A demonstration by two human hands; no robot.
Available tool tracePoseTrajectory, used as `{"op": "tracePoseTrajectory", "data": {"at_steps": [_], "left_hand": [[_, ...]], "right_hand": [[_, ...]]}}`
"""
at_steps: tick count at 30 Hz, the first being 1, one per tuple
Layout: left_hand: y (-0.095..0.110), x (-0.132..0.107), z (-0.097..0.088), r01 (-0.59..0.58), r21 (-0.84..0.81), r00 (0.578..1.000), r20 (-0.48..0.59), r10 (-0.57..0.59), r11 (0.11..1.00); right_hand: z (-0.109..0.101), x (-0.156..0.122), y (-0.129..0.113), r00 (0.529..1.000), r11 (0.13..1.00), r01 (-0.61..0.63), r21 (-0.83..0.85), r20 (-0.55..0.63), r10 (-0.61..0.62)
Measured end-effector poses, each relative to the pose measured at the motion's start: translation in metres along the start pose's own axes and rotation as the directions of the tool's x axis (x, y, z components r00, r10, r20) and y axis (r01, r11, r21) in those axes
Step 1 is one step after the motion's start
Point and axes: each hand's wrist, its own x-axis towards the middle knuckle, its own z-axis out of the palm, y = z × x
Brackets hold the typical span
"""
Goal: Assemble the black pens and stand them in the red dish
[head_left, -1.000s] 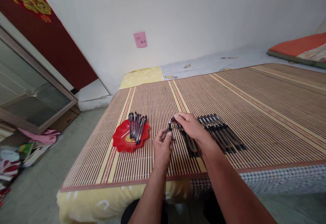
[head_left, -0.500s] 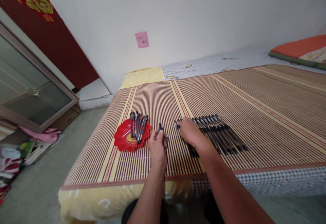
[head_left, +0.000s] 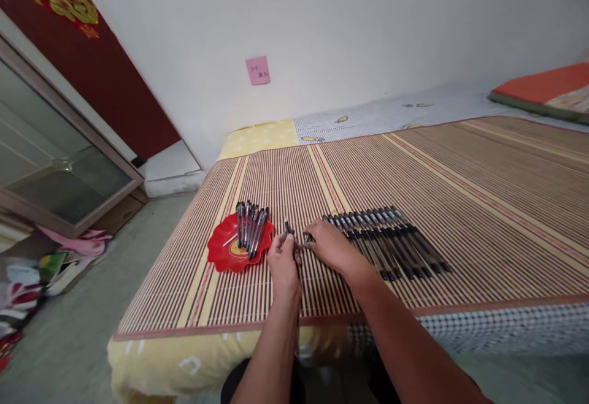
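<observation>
My left hand [head_left: 283, 263] is closed around a dark pen [head_left: 287, 226], its pale tip pointing up and away from me. Just to its right, my right hand [head_left: 327, 244] pinches a small dark piece with a shiny part [head_left: 307, 239] that looks like a pen cap, close to the left fingers. Right of my hands lies a slanted row of pen barrels [head_left: 405, 251], with a row of short clear-and-black pieces [head_left: 363, 217] at their far ends; my right hand and forearm hide part of them. Several capped pens [head_left: 251, 226] lie on a scalloped red plate [head_left: 221, 260] at my left.
A striped bamboo mat [head_left: 239, 306] covers the bed, over yellow and checked bedding. An orange folded quilt [head_left: 547, 88] lies far right. A pink note [head_left: 257, 70] is stuck on the wall. Clothes and other items lie on the floor at left near a glass-panelled door [head_left: 64, 152].
My right hand has moved left from the end of the row of short pieces to beside my left hand, bringing a small piece. My left hand stays nearly in place with the pen.
</observation>
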Motion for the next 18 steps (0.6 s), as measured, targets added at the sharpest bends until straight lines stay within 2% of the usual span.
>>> {"op": "tracePoseTrajectory", "data": {"at_steps": [10,14,18], "left_hand": [[-0.004,0.002,-0.004,-0.052,0.088,0.999,-0.007,0.053,0.995],[-0.004,0.002,-0.005,-0.060,0.160,0.998,0.012,0.059,0.985],[-0.003,0.000,-0.003,-0.050,0.162,0.997,0.058,0.041,0.986]], "right_hand": [[0.001,-0.001,0.002,0.998,0.998,0.063,0.025,0.009,-0.063],[-0.007,-0.001,0.010,0.995,0.972,0.097,0.212,-0.044,-0.089],[-0.019,-0.003,0.016,0.984,0.883,0.161,0.440,-0.137,-0.111]]}}
